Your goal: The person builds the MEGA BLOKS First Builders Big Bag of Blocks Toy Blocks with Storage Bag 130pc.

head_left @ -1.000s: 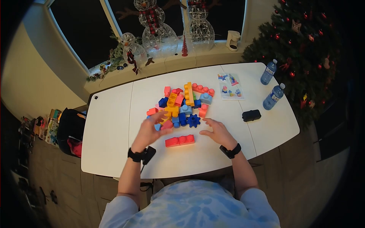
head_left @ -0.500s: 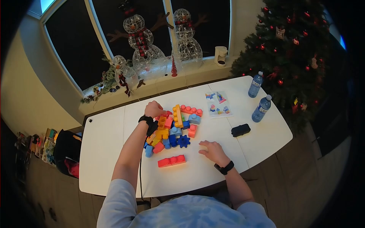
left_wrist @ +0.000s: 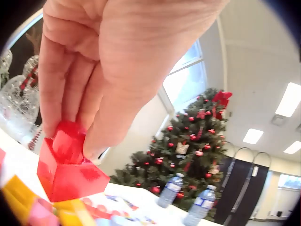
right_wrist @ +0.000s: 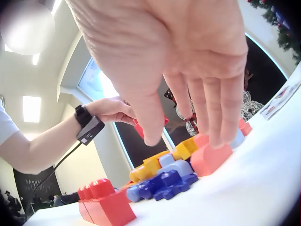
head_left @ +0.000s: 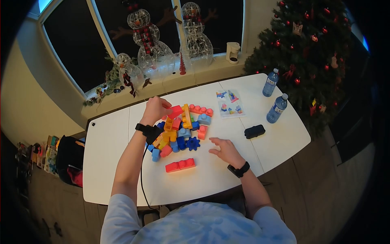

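My left hand point(head_left: 156, 110) pinches a red one-stud building block point(left_wrist: 70, 176) between thumb and fingers, raised over the far left of a block pile. This block has slanted sides in the left wrist view. The pile mixes yellow pieces point(head_left: 170, 136), light blue blocks point(head_left: 184, 133) and a dark blue gear-shaped piece point(head_left: 193, 143). Right of the gear, my right hand point(head_left: 227, 151) hovers low over the table, holding nothing, its fingers loosely bent. A coral block point(right_wrist: 210, 159) shows just below those fingertips in the right wrist view. Nearer my body lies a red three-stud piece point(head_left: 180, 165).
A picture sheet point(head_left: 230, 104) lies on the white table point(head_left: 109, 171) behind the pile. Two water bottles point(head_left: 270, 83) stand at the far right, with a black case point(head_left: 254, 131) in front of them. A cable point(head_left: 142, 179) trails from my left wrist.
My left hand reached from the near side of the pile to its far left edge, took hold of the red block and lifted it. The right hand stays near its place.
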Motion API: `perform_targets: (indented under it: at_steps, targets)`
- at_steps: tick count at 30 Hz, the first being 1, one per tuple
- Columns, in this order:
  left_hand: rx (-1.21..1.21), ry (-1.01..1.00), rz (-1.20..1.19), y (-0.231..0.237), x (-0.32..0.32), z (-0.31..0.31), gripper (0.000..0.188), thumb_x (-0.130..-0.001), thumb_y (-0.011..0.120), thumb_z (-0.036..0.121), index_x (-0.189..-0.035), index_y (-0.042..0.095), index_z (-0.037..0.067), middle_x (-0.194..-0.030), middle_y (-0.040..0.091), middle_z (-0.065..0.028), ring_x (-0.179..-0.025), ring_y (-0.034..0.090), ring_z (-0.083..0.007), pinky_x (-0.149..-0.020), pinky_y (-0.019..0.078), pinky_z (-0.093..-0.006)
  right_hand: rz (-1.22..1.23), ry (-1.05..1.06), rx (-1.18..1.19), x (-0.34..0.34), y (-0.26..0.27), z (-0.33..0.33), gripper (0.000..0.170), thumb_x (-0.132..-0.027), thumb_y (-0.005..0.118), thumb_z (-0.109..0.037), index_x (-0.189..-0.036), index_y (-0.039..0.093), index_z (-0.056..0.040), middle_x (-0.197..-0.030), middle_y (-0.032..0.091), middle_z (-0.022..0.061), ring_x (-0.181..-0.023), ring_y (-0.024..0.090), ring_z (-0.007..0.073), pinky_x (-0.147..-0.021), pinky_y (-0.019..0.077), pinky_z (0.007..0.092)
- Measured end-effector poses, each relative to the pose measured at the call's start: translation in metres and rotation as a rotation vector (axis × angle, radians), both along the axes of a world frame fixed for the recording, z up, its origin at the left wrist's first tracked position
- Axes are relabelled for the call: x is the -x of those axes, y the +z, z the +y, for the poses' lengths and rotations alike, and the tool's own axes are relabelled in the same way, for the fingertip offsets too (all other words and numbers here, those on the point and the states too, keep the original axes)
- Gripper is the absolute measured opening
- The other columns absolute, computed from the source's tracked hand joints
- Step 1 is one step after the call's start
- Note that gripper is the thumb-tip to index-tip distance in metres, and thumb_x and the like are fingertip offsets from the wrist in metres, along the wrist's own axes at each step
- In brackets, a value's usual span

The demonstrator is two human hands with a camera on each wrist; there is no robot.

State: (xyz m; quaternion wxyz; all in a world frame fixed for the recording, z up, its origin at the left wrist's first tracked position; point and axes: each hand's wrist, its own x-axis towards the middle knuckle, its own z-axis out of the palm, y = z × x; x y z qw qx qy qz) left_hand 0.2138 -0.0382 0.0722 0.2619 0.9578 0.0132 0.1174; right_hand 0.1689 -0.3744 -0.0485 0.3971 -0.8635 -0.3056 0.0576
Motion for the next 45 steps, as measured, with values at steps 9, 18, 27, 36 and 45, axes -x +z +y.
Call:
perform_targets:
  at_steps: [9,18,27,36,45]
  targets:
    - [0.068,-0.375,0.137,-0.020,0.124,-0.094,0.030,-0.071,0.087,0.014,-0.097,0.077,0.002,-0.084,0.077,-0.0097,-0.077,0.074,-0.0211,-0.076,0.0577,-0.0304,0.010,0.206,-0.235,0.021,0.026,0.037,0.048,-0.079,0.086,-0.019,-0.120,0.067,-0.0036,-0.111,0.073,0.0152,-0.098,0.071,0.0321,-0.086,0.0562,0.0384]
    - [0.005,-0.092,0.135,-0.093,0.187,-0.052,0.050,-0.063,0.094,0.027,-0.107,0.078,0.007,-0.099,0.077,-0.0083,-0.086,0.072,-0.0264,-0.082,0.0568,-0.0386,0.110,0.141,-0.109,0.023,-0.006,0.017,0.039,-0.078,0.087,-0.022,-0.108,0.071,-0.0040,-0.101,0.076,0.0129,-0.096,0.073,0.0282,-0.086,0.0572,0.0365]
    - [0.135,-0.008,0.021,-0.116,0.194,-0.060,0.035,-0.067,0.090,0.018,-0.099,0.080,0.010,-0.092,0.075,-0.0093,-0.086,0.071,-0.0292,-0.078,0.0573,-0.0390,0.091,0.168,0.007,0.028,-0.016,0.029,0.039,-0.076,0.087,-0.023,-0.108,0.072,-0.0061,-0.103,0.075,0.0141,-0.098,0.071,0.0311,-0.091,0.0548,0.0408]
    - [0.126,0.001,0.016,-0.110,0.201,-0.060,0.046,-0.066,0.091,0.023,-0.107,0.076,0.008,-0.102,0.074,-0.0104,-0.095,0.070,-0.0298,-0.084,0.0566,-0.0405,0.096,0.239,-0.111,0.007,0.021,0.025,0.049,-0.080,0.086,-0.026,-0.123,0.068,-0.0080,-0.111,0.075,0.0129,-0.104,0.071,0.0255,-0.091,0.0541,0.0377]
    - [0.261,-0.010,0.054,-0.124,0.218,-0.034,0.061,-0.067,0.092,0.024,-0.121,0.070,0.008,-0.120,0.071,-0.0131,-0.109,0.067,-0.0334,-0.095,0.0540,-0.0421,-0.173,-0.141,-0.007,-0.184,0.013,0.054,0.030,-0.082,0.081,-0.021,-0.105,0.076,-0.0023,-0.097,0.077,0.0136,-0.094,0.074,0.0250,-0.084,0.0575,0.0369]
